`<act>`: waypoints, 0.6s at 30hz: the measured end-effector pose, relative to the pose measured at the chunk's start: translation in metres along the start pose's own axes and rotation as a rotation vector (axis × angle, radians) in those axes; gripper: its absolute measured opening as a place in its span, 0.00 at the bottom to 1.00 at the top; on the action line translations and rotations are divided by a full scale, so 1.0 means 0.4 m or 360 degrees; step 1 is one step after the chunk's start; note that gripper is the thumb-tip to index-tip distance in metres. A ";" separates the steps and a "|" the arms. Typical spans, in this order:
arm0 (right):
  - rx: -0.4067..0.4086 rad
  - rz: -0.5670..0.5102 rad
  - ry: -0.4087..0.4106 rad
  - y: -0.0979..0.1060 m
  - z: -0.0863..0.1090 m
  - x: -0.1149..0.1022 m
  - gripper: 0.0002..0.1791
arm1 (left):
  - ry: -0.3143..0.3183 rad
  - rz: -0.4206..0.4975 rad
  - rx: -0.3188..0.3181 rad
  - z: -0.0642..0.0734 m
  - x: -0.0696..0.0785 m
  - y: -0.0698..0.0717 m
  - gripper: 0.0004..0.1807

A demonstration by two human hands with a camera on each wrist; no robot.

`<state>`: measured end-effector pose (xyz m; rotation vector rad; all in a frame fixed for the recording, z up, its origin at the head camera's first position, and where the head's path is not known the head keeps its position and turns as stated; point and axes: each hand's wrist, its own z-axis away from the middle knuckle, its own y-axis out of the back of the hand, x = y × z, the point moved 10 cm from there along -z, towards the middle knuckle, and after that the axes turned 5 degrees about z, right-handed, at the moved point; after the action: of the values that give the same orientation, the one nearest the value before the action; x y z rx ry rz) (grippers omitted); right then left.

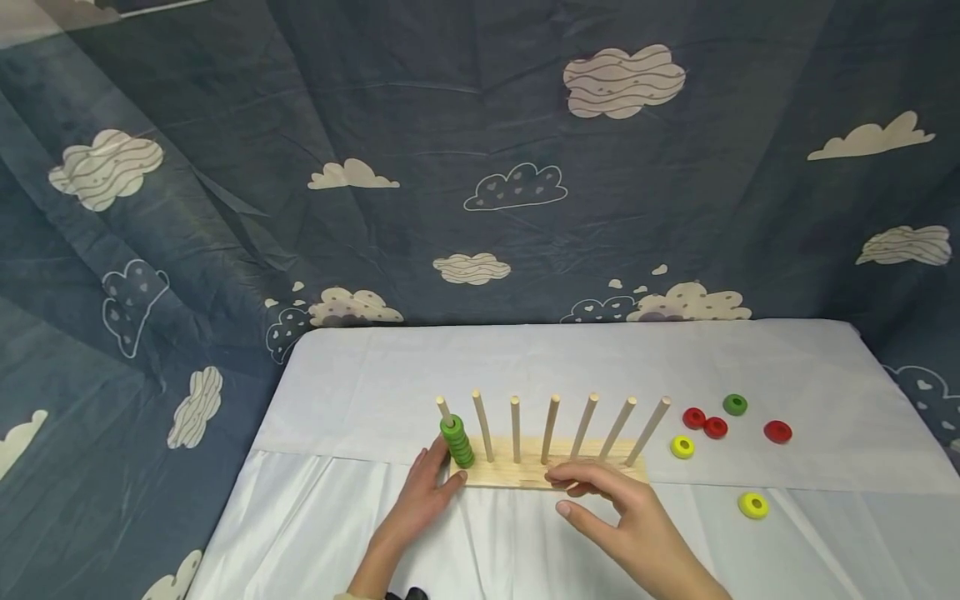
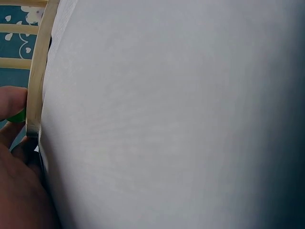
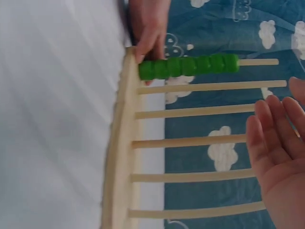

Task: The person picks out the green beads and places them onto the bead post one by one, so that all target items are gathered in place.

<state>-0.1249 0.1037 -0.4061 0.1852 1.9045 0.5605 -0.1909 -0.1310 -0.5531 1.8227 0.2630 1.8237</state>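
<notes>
A wooden peg board (image 1: 510,476) stands on the white-covered table, with a row of several upright pegs. Green rings (image 1: 457,442) are stacked on its leftmost peg, whose tip shows above them. My left hand (image 1: 426,492) grips the board's left end, thumb at the front edge and fingers around the side; the left wrist view shows only part of this hand (image 2: 19,176). Before the right half of the board hovers my right hand (image 1: 626,512), fingers loosely bent. In the right wrist view no ring shows in the right hand (image 3: 286,167), beside the bare pegs (image 3: 195,113).
Right of the board lie loose rings: red ones (image 1: 716,427), one of them farther right (image 1: 777,432), a green ring (image 1: 735,405), a yellow ring (image 1: 682,447) and a nearer yellow ring (image 1: 753,505). A dark cloud-print curtain (image 1: 420,233) hangs behind the table. A small black object (image 1: 415,593) shows at the bottom edge.
</notes>
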 end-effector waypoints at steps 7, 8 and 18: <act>0.0133 0.0193 0.0023 0.022 0.044 0.028 0.22 | 0.0015 0.0021 -0.0008 -0.001 0.001 -0.004 0.38; 0.0151 0.0223 0.0029 0.027 0.051 0.034 0.22 | 0.0018 0.0022 -0.0011 -0.001 0.001 -0.004 0.38; 0.0359 0.0312 -0.0142 0.085 0.112 0.118 0.26 | 0.0049 0.0025 -0.0014 0.000 -0.006 -0.005 0.38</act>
<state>-0.1074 0.1646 -0.4433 0.5391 1.8715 0.4575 -0.1908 -0.1306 -0.5564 1.7969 0.2523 1.8618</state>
